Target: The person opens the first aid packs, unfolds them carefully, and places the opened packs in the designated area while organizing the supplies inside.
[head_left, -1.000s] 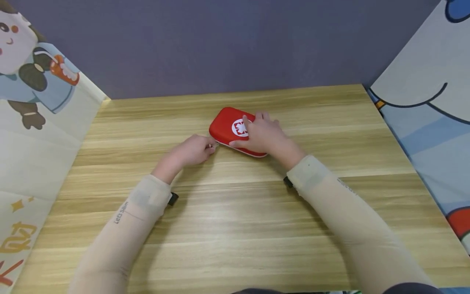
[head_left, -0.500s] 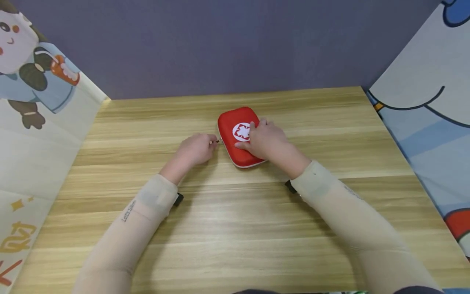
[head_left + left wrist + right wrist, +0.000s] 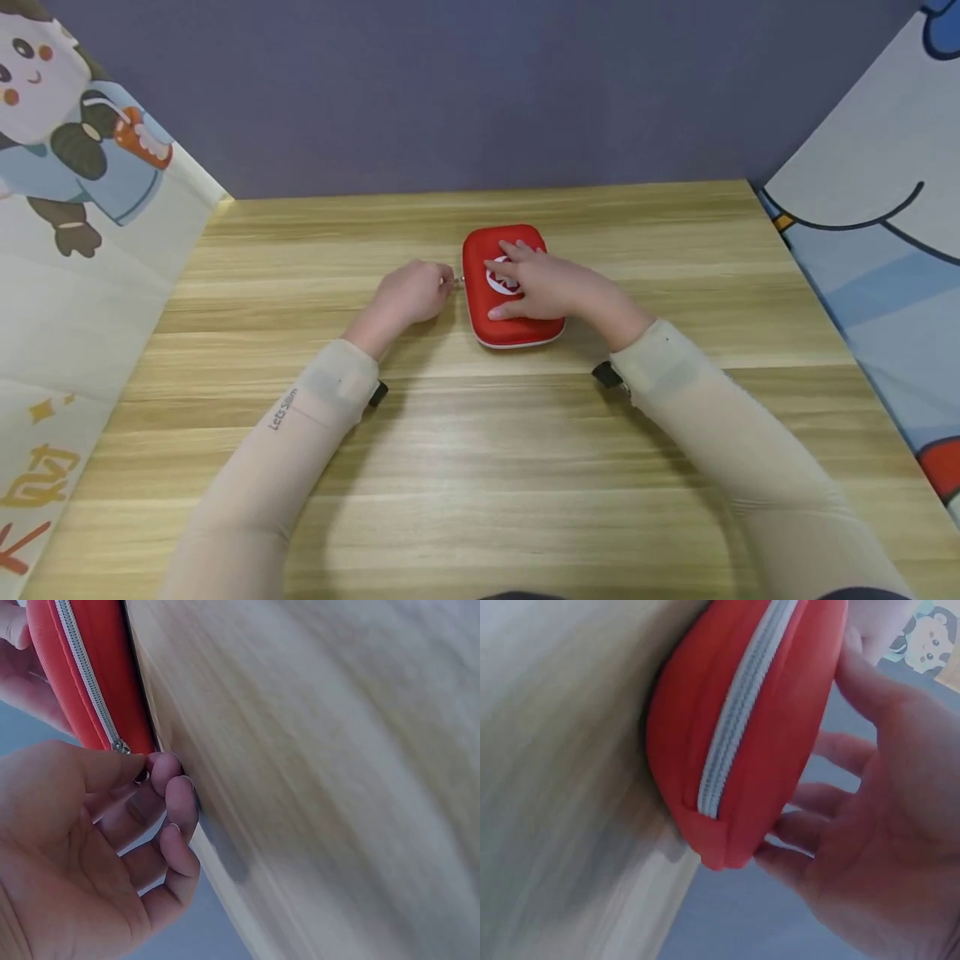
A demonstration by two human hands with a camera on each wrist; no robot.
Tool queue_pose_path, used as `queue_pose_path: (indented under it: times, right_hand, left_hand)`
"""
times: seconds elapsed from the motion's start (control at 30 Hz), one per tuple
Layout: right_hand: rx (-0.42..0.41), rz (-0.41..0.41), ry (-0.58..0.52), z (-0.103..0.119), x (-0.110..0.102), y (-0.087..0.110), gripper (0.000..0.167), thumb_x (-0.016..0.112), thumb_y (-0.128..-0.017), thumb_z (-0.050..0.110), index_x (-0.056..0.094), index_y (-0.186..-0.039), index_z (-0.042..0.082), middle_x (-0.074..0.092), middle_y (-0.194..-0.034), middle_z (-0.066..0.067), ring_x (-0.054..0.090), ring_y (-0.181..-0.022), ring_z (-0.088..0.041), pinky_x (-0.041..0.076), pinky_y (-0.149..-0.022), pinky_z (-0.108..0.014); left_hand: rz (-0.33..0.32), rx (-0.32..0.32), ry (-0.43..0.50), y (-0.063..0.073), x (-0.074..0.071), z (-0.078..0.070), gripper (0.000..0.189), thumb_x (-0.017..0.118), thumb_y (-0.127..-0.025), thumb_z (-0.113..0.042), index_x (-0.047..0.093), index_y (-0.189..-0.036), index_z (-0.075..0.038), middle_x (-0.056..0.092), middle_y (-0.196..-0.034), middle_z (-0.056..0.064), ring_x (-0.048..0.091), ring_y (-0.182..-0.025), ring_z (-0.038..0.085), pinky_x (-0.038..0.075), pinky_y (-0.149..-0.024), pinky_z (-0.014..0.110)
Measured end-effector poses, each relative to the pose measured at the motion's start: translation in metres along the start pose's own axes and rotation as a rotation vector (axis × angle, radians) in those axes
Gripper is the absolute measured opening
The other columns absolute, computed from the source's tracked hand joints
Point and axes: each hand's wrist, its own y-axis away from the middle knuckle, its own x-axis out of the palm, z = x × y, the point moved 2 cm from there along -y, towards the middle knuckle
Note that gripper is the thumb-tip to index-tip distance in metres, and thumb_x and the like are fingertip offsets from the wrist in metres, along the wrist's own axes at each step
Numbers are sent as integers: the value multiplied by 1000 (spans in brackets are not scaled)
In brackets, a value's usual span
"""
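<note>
A red zippered first-aid case (image 3: 517, 332) with a white round emblem lies flat on the wooden table. At its left side, my left hand (image 3: 415, 292) pinches the zipper pull between thumb and forefinger. The zipper slider (image 3: 121, 747) shows just above those fingertips in the left wrist view, and the pull itself is mostly hidden by them. My right hand (image 3: 551, 286) rests on the case's top with fingers spread, partly covering the emblem. From the right wrist view, the zipper teeth (image 3: 739, 712) run meshed along the near side to a red end tab.
The wooden table (image 3: 480, 467) ends at a dark grey-purple wall (image 3: 480, 100) behind. Cartoon-printed panels stand at the left (image 3: 90, 275) and right (image 3: 862, 275). Black wrist cameras hang under both sleeves.
The case has turned clockwise and shifted right, so its long sides now run nearly front to back. My left hand followed, still pinching the pull; my right hand's fingers have spread flatter on top.
</note>
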Motion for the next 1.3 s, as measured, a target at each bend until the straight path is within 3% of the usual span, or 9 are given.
queue_pose_path:
  times: [0.1, 0.43, 0.6, 0.93, 1.13, 1.3]
  right_hand:
    - [24, -15, -8, -2, -1, -3, 87, 72, -99, 51, 34, -168, 14, 13, -179, -20, 6, -167, -44, 16, -137, -56]
    - [73, -30, -7, 1, 4, -12, 85, 65, -104, 49, 26, -169, 11, 7, -179, -24, 2, -166, -47, 7, -137, -58]
    - [83, -24, -8, 1, 4, -14, 84, 63, -105, 50, 25, -170, 12, 5, -179, -24, 1, -166, -47, 6, -137, -57]
    - [87, -34, -39, -5, -1, -18, 84, 64, -104, 49, 26, -169, 12, 6, -179, -23, 0, -166, -47, 6, -137, -57]
    - [85, -29, -42, -6, -2, -19, 83, 64, -105, 49, 27, -169, 12, 5, -179, -24, -1, -166, -46, 6, -138, -57]
    - [92, -24, -44, -6, -2, -19, 84, 64, -104, 49, 26, -169, 13, 5, -179, -23, -1, -167, -46, 5, -138, -56]
  left_hand:
    - [-3, -2, 4, -1, 1, 0, 30, 55, -106, -22, 76, -127, -18, 77, -122, 12, 72, -115, 36, 60, -93, 57]
    - [-16, 35, 32, -3, 2, 3, 22, 57, -107, -23, 75, -114, -14, 77, -103, 12, 71, -102, 36, 58, -89, 53]
    - [10, 37, 25, -2, 2, 3, 22, 58, -107, -23, 76, -114, -14, 77, -102, 11, 71, -103, 35, 58, -90, 51]
    - [46, 83, 20, 12, 5, -2, 20, 59, -107, -22, 77, -111, -13, 78, -102, 9, 70, -97, 32, 58, -88, 49]
    - [68, 74, 17, 22, 6, -6, 22, 58, -108, -24, 76, -115, -15, 78, -107, 7, 71, -100, 31, 58, -91, 49]
    - [75, 74, 29, 30, 7, -9, 21, 59, -108, -25, 76, -113, -14, 77, -102, 8, 71, -97, 31, 58, -89, 50]
